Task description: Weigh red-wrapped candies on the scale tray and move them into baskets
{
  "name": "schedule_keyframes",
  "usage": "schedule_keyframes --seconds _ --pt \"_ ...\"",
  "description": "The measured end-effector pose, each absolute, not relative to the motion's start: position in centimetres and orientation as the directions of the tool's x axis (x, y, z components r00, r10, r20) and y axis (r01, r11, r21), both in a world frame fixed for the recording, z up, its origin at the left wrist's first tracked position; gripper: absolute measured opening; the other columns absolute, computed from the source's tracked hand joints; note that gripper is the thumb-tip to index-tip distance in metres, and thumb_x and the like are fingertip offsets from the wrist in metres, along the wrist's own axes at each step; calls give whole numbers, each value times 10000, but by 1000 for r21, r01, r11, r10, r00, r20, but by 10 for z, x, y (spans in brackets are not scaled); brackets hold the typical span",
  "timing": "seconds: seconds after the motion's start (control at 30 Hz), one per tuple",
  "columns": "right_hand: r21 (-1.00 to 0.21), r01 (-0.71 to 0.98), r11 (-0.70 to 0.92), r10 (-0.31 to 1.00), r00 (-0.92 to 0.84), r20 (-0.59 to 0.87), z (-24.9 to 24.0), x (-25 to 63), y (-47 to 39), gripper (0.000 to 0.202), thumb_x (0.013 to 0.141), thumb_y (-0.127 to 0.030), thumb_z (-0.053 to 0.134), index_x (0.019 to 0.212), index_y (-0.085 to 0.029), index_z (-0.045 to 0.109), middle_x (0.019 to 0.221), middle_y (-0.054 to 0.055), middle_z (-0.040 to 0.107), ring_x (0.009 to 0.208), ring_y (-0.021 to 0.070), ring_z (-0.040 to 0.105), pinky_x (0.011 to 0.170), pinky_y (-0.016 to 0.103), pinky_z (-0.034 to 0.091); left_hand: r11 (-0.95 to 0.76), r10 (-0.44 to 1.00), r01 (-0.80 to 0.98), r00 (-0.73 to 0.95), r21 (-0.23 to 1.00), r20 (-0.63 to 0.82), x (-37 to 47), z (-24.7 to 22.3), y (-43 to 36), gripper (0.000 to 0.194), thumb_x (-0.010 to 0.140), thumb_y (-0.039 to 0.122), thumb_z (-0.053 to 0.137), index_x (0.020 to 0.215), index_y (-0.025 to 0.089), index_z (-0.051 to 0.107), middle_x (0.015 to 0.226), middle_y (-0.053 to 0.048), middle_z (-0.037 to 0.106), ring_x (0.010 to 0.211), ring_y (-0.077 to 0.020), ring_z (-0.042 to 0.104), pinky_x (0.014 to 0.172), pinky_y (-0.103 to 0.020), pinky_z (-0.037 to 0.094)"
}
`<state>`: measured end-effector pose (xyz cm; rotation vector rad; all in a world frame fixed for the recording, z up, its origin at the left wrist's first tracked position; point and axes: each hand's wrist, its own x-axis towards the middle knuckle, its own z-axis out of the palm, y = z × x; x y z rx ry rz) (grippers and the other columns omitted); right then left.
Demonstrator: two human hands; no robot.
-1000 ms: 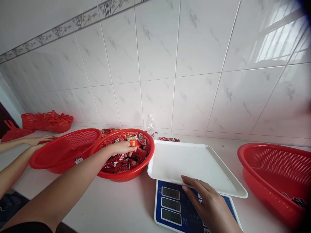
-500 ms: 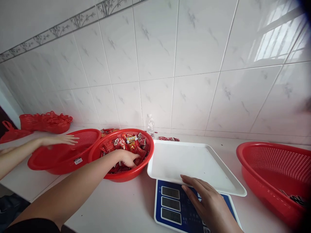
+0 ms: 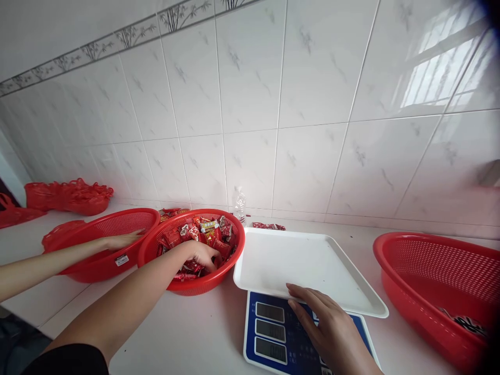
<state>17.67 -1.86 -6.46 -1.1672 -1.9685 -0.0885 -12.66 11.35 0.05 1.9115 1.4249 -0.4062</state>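
My left hand (image 3: 203, 255) reaches down into a red plastic basket (image 3: 192, 288) among small red-wrapped packets (image 3: 211, 229). Its fingers are curled and their tips are hidden by the packets, so what they grip cannot be made out. To the right, a white tray (image 3: 289, 260) sits on a blue electronic scale (image 3: 252, 341) with three small displays. My right hand (image 3: 330, 325) lies over the scale's keypad, fingers stretched out and fingertips at the tray's front edge; it holds nothing.
Another person's hand (image 3: 125, 239) reaches into a second red basket (image 3: 89, 273) at left. Red plastic bags (image 3: 70, 198) lie behind it. A clear bottle (image 3: 239, 203) and some red packets (image 3: 269, 226) stand by the tiled wall. At right is a third red basket (image 3: 414, 291) with dark-and-white items inside.
The other person's hand has moved right and down into the left basket. My left hand's fingers have curled more among the packets. My right hand stays at the scale. The view has shifted slightly.
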Motion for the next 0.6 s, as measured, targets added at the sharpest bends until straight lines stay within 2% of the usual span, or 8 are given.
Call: schedule_keyframes --seconds 0.17,0.33,0.47,0.6 --pt "-334 750 570 697 -227 680 -65 177 -19 365 959 -465 397 1021 -226 665 901 58 754 800 213 725 646 305 604 -102 694 884 392 457 -604 -129 -6 113 388 556 289 729 933 237 648 1035 -18 679 971 -255 610 792 -312 464" --pt "-312 755 577 681 -233 694 -66 176 -18 360 962 -456 394 1028 -224 662 897 53 754 796 209 725 646 310 607 -40 809 850 336 524 -483 -138 6 112 240 633 364 691 800 207 619 894 -5 675 913 -231 602 775 -298 444" --pt "-291 752 591 660 -244 710 -66 177 -17 368 966 -452 385 1012 -216 662 877 51 754 773 204 726 621 306 607 3 881 786 290 618 -374 -147 23 112 295 669 387 680 884 193 626 1015 -34 671 1036 -243 574 854 -292 426" --pt "-287 751 594 661 -253 706 -66 177 -17 356 965 -441 391 1026 -214 658 888 53 753 781 204 724 626 307 607 -14 888 663 352 748 -296 -140 42 108 329 712 361 664 1002 208 641 1159 -36 645 1122 -241 551 922 -306 410"
